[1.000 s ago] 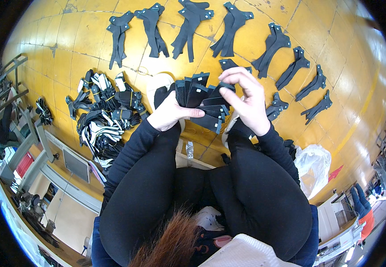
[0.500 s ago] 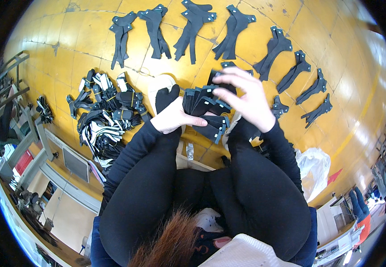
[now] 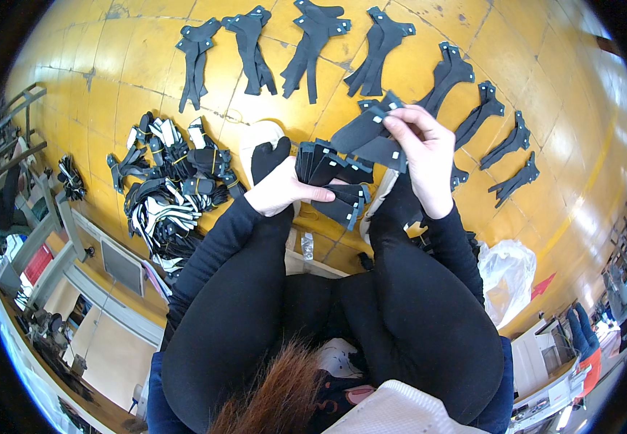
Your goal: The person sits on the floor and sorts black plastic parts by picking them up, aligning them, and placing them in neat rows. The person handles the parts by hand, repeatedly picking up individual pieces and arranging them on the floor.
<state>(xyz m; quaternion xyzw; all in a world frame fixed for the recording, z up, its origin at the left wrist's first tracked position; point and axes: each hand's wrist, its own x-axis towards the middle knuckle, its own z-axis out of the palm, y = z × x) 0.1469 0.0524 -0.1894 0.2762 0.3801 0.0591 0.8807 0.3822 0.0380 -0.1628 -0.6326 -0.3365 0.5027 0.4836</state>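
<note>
A fanned stack of black fabric pieces [image 3: 316, 165] with small white stickers is gripped in my left hand [image 3: 278, 189], its thumb pressed across the lower pieces. To the right and slightly higher, my right hand [image 3: 430, 158] pinches a few black stickered pieces [image 3: 360, 133] between thumb and fingers, apart from the stack. Their exact number is hard to make out. On the floor beyond, bunches of similar black strips [image 3: 316, 47] lie in a curved row. Another small dark bunch [image 3: 459, 176] lies partly hidden behind my right hand.
Left of my feet is a heap of black and white cut pieces [image 3: 172, 195], some tied with yellow bands. A clear plastic bag [image 3: 505, 278] lies on the right. Metal frames [image 3: 53, 195] and a bench [image 3: 103, 354] stand at the left edge.
My right hand has come down slightly to the right and now holds a few black pieces, clear of the stack. My left hand stays nearly in place.
</note>
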